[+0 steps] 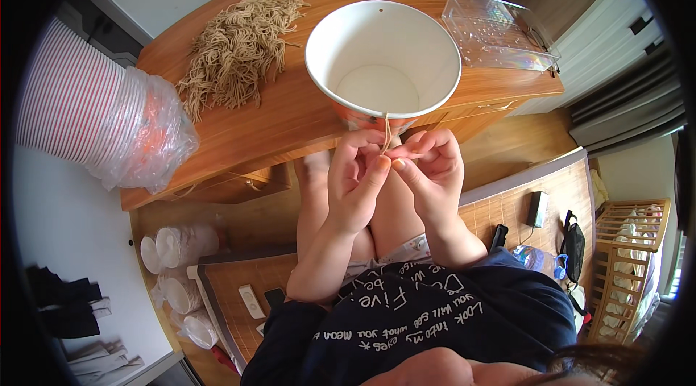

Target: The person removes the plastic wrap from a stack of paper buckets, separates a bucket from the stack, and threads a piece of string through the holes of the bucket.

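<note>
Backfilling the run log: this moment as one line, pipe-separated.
left hand: pinching cord | right hand: at cord's lower end | white-lined bucket: open, cord at near rim | cord pile: on desk, left of bucket

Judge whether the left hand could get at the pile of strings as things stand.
Probably yes: the strings lie uncovered on the desk, left of the bucket, with nothing evident blocking the left hand. It would likely need to release the cord at the bucket's rim first.
</note>
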{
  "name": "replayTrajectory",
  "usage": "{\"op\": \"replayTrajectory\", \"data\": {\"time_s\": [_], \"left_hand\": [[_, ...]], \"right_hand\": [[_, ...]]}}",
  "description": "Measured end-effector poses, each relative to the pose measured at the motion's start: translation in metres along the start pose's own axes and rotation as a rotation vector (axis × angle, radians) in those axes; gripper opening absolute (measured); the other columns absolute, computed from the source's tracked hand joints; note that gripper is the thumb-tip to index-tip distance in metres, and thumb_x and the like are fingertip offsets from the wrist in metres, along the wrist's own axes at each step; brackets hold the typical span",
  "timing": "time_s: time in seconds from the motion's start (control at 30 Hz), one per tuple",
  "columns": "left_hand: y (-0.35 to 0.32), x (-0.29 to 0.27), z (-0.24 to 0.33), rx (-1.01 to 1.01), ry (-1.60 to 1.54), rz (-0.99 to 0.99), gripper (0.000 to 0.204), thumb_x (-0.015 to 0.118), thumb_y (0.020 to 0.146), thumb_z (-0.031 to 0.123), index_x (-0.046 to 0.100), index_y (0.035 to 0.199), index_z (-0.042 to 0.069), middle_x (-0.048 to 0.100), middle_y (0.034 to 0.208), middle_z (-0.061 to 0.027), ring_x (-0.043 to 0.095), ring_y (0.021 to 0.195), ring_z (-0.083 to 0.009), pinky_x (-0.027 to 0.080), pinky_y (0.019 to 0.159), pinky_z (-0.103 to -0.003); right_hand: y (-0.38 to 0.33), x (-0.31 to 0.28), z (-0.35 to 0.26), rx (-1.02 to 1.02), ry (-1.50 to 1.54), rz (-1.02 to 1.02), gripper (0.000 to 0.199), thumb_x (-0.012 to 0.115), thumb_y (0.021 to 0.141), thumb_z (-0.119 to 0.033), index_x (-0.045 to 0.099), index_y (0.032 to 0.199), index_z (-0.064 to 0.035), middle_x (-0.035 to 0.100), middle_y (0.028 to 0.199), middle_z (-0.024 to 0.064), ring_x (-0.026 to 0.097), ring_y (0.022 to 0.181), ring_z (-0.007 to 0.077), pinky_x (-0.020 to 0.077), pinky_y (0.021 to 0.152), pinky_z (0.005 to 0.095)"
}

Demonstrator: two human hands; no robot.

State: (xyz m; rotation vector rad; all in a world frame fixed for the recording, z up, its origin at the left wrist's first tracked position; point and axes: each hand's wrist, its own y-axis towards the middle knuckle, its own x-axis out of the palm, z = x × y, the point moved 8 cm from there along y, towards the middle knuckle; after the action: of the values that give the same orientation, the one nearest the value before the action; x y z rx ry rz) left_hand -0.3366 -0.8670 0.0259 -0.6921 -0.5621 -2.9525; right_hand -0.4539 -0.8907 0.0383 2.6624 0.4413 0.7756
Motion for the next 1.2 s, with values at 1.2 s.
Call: {"op": "replayTrajectory", "data": {"time_s": [1.2], "left_hand": [[-0.002,-0.021,0.025,0.323,0.249,0.219,0.014,0.076,0.083,-0.001,0.071,0.096,-0.001,0.057,0.087,-0.0004,0.053,0.072,-0.0043,0.041,0.062,-0.016]], "right_hand": [[0.003,0.019,-0.039,-0.577,-0.84,0.003,0.036,0.079,0.076,0.006,0.055,0.1,-0.0064,0.068,0.093,0.0058,0.059,0.084,0.0173,0.0472,0.073,0.0279]]}}
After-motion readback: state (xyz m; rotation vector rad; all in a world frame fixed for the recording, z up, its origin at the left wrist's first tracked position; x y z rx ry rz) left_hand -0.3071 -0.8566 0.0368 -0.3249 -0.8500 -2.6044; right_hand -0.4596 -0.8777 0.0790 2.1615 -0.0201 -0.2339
